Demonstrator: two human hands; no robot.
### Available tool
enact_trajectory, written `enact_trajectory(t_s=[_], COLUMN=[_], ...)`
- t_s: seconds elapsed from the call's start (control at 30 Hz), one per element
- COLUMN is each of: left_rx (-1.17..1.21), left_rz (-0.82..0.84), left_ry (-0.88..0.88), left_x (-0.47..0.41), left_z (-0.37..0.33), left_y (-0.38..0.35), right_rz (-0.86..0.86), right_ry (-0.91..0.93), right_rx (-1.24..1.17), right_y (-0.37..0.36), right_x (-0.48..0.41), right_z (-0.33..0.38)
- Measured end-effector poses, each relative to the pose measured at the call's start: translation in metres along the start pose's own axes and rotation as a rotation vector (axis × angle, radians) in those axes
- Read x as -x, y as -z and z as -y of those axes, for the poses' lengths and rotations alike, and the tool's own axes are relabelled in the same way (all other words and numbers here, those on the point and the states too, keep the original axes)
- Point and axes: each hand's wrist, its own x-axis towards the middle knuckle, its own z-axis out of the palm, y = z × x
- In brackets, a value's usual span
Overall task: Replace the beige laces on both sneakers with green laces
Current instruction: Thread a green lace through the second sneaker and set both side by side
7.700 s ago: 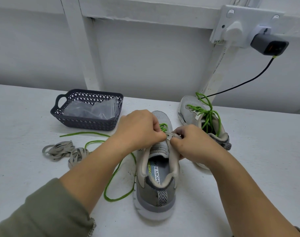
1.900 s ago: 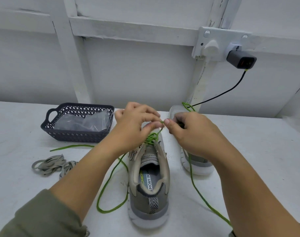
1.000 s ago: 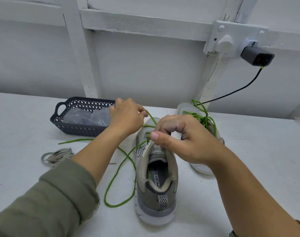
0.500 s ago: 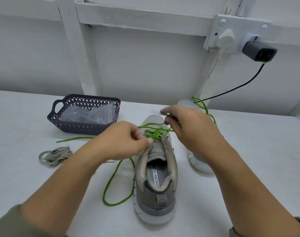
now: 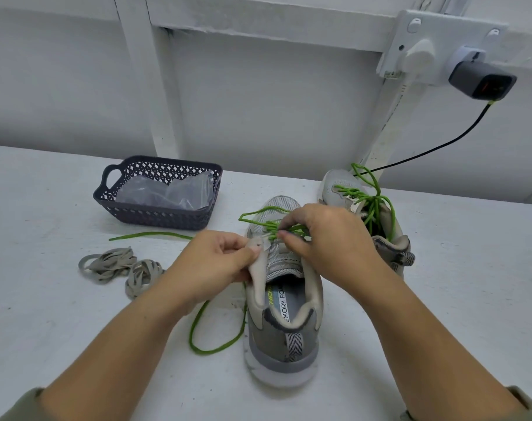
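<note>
The flat woven beige laces (image 5: 116, 264) lie heaped toward the tabletop's (image 5: 61, 329) left edge, out of both shoes. The far sneaker (image 5: 343, 189), by the back edge, is already laced in green. The mesh-toed, padded near sneaker (image 5: 284, 323), mid-tabletop, looks laced almost to its top eyelets: the left hand (image 5: 216, 262) pinches its left eyelet flap, and the right hand (image 5: 328, 238) pinches the thin round green lace (image 5: 258, 220) there.
</note>
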Motion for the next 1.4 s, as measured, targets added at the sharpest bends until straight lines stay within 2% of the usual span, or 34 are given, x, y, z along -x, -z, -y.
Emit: enact_trajectory(t_s=[0.27, 0.53, 0.73, 0.93, 1.07, 1.13, 1.17, 1.23, 1.3, 1.33, 1.37, 1.4], left_rx=[0.185, 0.128, 0.054, 0.06, 0.031, 0.022, -0.1, -0.631, -1.082, -1.217, -1.311, -1.324], left_rz=[0.088, 0.098, -0.1, -0.154, -0.177, -0.253, -0.337, -0.527, -0.628, -0.639, -0.639, -0.636], left_ry=[0.046, 0.006, -0.076, -0.151, -0.16, -0.144, -0.158, -0.164, -0.067, -0.04, -0.09, -0.234], left_x=[0.0, -0.006, -0.017, -0.022, -0.021, -0.016, -0.013, -0.005, 0.007, 0.01, 0.01, 0.007], left_z=[0.004, 0.014, 0.023, 0.023, 0.022, 0.02, 0.019, 0.018, 0.013, 0.012, 0.011, 0.01], left_y=[0.007, 0.009, -0.005, -0.011, -0.011, -0.01, -0.008, -0.002, -0.001, -0.002, -0.002, -0.003], right_rz=[0.048, 0.121, 0.155, 0.112, -0.018, -0.108, -0.134, -0.156, -0.154, -0.142, -0.122, -0.096], right_ry=[0.007, -0.032, -0.144, -0.207, -0.201, -0.252, -0.283, -0.307, -0.287, -0.278, -0.273, -0.272], right_rx=[-0.028, -0.037, -0.172, -0.187, -0.038, 0.025, 0.016, -0.011, -0.032, -0.063, -0.102, -0.133], right_y=[-0.006, -0.011, -0.015, -0.015, -0.018, -0.018, -0.018, -0.017, -0.016, -0.014, -0.013, -0.01], right_x=[-0.001, -0.003, -0.005, -0.002, 0.0, 0.002, 0.003, 0.005, 0.007, 0.007, 0.009, 0.01], right_z=[0.006, 0.012, 0.013, 0.019, 0.022, 0.021, 0.021, 0.021, 0.02, 0.019, 0.017, 0.015])
